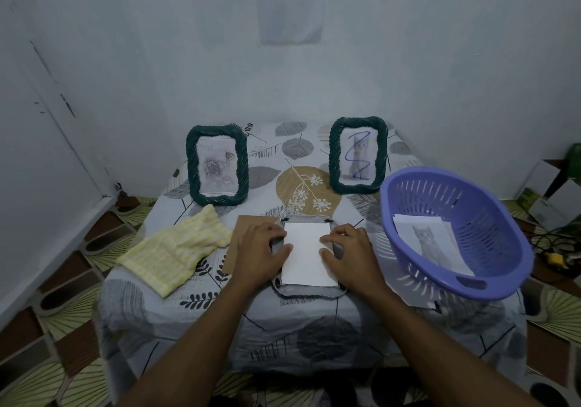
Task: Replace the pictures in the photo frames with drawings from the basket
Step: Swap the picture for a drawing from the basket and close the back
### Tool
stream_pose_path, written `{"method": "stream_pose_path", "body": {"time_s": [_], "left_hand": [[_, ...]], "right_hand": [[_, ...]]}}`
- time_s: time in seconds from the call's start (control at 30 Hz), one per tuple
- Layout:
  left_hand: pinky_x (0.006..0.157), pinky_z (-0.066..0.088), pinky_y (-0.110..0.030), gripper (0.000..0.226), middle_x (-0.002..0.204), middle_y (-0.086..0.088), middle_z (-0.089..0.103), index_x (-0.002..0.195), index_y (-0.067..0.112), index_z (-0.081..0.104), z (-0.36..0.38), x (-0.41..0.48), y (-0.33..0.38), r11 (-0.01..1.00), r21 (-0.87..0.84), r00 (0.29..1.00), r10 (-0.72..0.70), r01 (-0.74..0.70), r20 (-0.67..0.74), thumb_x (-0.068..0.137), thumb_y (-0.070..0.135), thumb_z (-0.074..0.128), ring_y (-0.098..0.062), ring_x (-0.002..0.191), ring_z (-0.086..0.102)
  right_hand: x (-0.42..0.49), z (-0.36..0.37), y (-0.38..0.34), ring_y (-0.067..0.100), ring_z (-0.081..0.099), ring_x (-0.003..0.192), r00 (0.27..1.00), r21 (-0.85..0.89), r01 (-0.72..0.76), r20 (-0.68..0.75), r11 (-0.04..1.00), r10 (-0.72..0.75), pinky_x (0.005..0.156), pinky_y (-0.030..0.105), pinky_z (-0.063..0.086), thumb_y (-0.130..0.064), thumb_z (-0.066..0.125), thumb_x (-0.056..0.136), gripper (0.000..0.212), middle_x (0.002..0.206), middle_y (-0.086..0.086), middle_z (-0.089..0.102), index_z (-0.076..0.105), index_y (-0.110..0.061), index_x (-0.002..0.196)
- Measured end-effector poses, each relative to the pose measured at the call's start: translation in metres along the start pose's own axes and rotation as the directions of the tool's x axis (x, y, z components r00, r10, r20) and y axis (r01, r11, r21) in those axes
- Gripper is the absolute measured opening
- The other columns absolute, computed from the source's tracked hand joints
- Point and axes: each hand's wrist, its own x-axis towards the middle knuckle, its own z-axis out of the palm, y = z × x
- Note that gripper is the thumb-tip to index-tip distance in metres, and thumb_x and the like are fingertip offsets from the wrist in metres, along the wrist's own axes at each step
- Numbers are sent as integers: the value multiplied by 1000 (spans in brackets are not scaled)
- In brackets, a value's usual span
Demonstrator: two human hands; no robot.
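The left hand [262, 251] and right hand [349, 251] are pressing flat, fingers spread and gripping nothing, on a white sheet [306, 254] lying in a face-down frame [309, 290] near the desk's [314, 321] front edge. Two upright frames [217, 165] are standing behind. The purple basket [452, 233] is holding a cat drawing [432, 243]. The wall notice [290, 4] is unreadable.

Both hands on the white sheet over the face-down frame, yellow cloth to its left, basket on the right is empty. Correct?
Not quite. The head view shows the basket is not empty: a cat picture lies in it. The rest stands: both hands on the white sheet over the face-down frame, yellow cloth to its left.
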Motion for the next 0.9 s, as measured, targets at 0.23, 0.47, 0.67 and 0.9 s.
{"method": "stream_pose_path", "body": {"time_s": [0.23, 0.47, 0.67, 0.9], "left_hand": [[87, 46, -30, 19, 104, -4, 66, 101, 10, 71, -19, 7, 7, 994, -106, 979, -34, 13, -199, 86, 19, 64, -17, 97, 56], [97, 39, -38, 53, 121, -15, 57, 121, 7, 56, -36, 2, -19, 914, 316, 967, -246, 255, -69, 84, 44, 63, -31, 115, 48], [100, 36, -41, 77, 132, -17, 50, 138, 16, 39, -36, 12, -21, 881, 299, 925, -379, 367, -20, 76, 49, 71, -36, 121, 44], [82, 47, -31, 67, 132, -15, 49, 136, 14, 48, -65, 17, -13, 876, -247, 899, -437, 414, -42, 76, 11, 78, -27, 105, 55]], "right_hand": [[4, -6, -1, 14, 52, 105, 999, 244, -39, -14, 969, 44, 93, 32, 46, -22, 70, 85, 21, 109, -5, 55, 71, -22, 105], [5, -10, -3, 15, 56, 100, 997, 232, -78, 23, 970, 74, 90, 24, 42, -15, 67, 86, 24, 111, -1, 53, 68, -16, 110], [4, -10, -2, 15, 54, 99, 998, 197, -55, 10, 979, 54, 90, 22, 40, -5, 58, 90, 21, 111, 0, 52, 68, -11, 108], [5, -7, 1, 14, 55, 96, 997, 208, -47, -47, 977, 58, 86, 23, 41, -2, 51, 94, 22, 108, 0, 57, 70, -9, 102]]}}
